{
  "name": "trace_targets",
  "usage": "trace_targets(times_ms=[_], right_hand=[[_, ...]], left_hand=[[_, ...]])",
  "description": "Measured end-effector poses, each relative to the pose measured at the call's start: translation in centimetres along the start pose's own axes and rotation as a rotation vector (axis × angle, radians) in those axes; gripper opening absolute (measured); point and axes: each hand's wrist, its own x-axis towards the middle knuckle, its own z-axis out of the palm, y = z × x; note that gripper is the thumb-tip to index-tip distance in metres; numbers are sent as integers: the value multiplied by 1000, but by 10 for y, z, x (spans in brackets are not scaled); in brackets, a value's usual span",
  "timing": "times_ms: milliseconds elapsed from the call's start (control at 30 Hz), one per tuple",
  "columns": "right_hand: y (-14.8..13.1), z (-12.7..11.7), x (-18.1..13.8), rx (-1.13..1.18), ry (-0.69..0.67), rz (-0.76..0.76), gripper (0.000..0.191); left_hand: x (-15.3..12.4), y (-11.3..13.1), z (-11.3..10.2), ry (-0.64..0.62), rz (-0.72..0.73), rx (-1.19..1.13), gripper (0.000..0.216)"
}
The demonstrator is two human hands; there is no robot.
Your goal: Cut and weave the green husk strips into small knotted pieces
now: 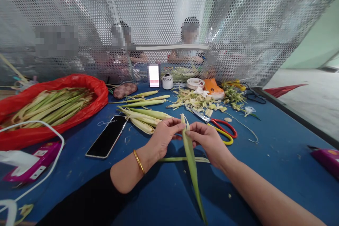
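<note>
A long green leaf, like a corn husk (pixel 191 162), hangs between my hands, its pale end up and its narrow tip pointing toward me. My left hand (pixel 168 135) pinches its upper left edge. On the other edge my right hand (pixel 204 138) pinches too, near a thin pale strip at the top. Beneath the held husk, a narrow green strip (pixel 169 159) lies across the blue table. Scissors (pixel 221 127) with red and yellow handles rest just beyond my right hand. A bunch of pale husks (pixel 143 120) lies beyond my left hand.
At left stands a red bag (pixel 102 93) of husk strips, near a black phone (pixel 108 137) and a purple power strip (pixel 39 162). Husk scraps (pixel 190 99), a tape roll (pixel 195 83) and an orange packet (pixel 212 86) sit at the back, before a perforated screen (pixel 164 3). People sit beyond it.
</note>
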Motion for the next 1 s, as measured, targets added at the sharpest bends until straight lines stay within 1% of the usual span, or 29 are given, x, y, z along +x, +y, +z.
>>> trace_targets(times_ms=[133,367,500,633,767,900,1000], right_hand=[[1,-2,1,-42,25,-29,25],[0,1,0,-55,65,-58,28],[-1,0,0,-22,56,1,29],[0,-3,1,40,16,83,31],[-2,-3,0,63,-18,116,31],[-4,-3,-1,77,-64,165,30],[-4,-3,1,109,5,123,30]], left_hand=[[0,-1,1,-31,-17,9,22],[-1,-1,3,25,38,81,19],[-3,2,3,9,32,96,17],[-5,4,4,2,45,110,17],[-3,3,4,-5,60,118,17],[-3,2,3,-1,22,52,22],[-5,3,3,-41,-57,-8,25]])
